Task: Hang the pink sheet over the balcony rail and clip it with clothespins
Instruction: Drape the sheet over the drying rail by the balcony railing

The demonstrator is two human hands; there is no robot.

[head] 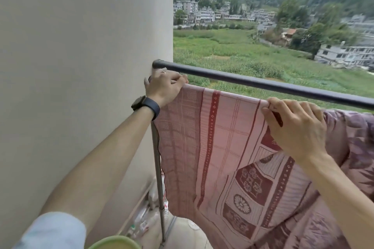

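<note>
The pink sheet [222,137], patterned with dark red bands and flower panels, is stretched by its top edge just below the dark balcony rail [263,85]. My left hand [165,87] grips the sheet's top left corner close to where the rail meets the wall. My right hand [295,125] pinches the top edge further right, fingers curled over the cloth. The sheet hangs down from both hands on my side of the rail. No clothespins are in view.
A beige wall [81,66] fills the left. A thin upright post [158,178] stands beside the sheet's left edge. A purple patterned cloth [356,137] is draped at the right. A green rim [115,243] shows at the bottom. Bags lie on the floor below.
</note>
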